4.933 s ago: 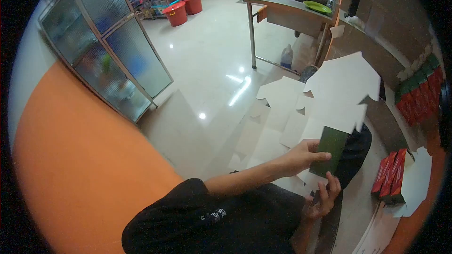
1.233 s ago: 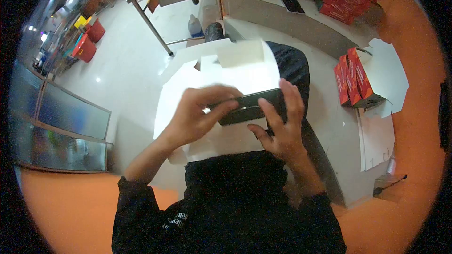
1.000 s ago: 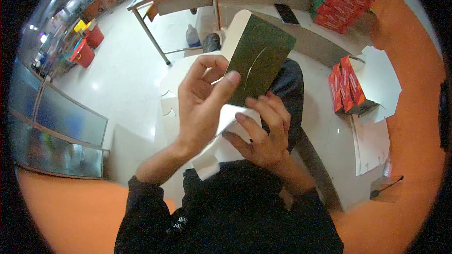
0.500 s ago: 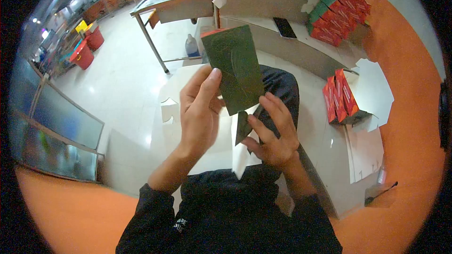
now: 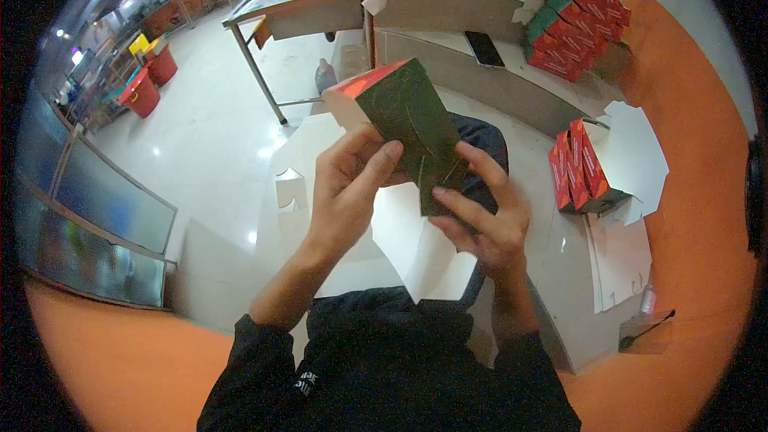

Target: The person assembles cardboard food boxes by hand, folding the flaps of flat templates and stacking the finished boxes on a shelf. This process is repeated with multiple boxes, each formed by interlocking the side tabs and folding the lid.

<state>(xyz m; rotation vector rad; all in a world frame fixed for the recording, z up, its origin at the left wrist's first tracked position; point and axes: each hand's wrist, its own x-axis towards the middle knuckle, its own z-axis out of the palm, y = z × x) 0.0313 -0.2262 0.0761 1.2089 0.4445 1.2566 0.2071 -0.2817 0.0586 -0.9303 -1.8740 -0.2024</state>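
The green-faced box (image 5: pixel 420 124) is held up above the person's lap, tilted, its dark green face with thin curved lines turned to the camera and a red side and a pale side showing at its upper end. It looks partly formed: the upper part already has depth, while the lower end, by the right hand (image 5: pixel 490 212), seems not fully closed. No writing can be read on its visible faces.

The left hand (image 5: pixel 350 184) is clamped on the box's left edge, thumb on the green face and the other fingers behind. The right hand's fingers are spread and touch the lower right edge and lower face; I cannot tell whether they grip. Just below is a folded piece of white card (image 5: pixel 424 252), whether joined to the box or separate is unclear. More white card (image 5: pixel 324 252) lies flat on the lap, apparently not yet folded.

To the right, red boxes (image 5: pixel 576 164) stand side by side, seemingly already formed, next to a spread white flap (image 5: pixel 636 156). Beyond, a pile of red-and-green boxes (image 5: pixel 576 20) and a phone (image 5: pixel 485 49) rest on a ledge (image 5: pixel 552 88). The boxes bear pale lettering, too small to read. The sleeve lettering (image 5: pixel 306 382) is only fragments.
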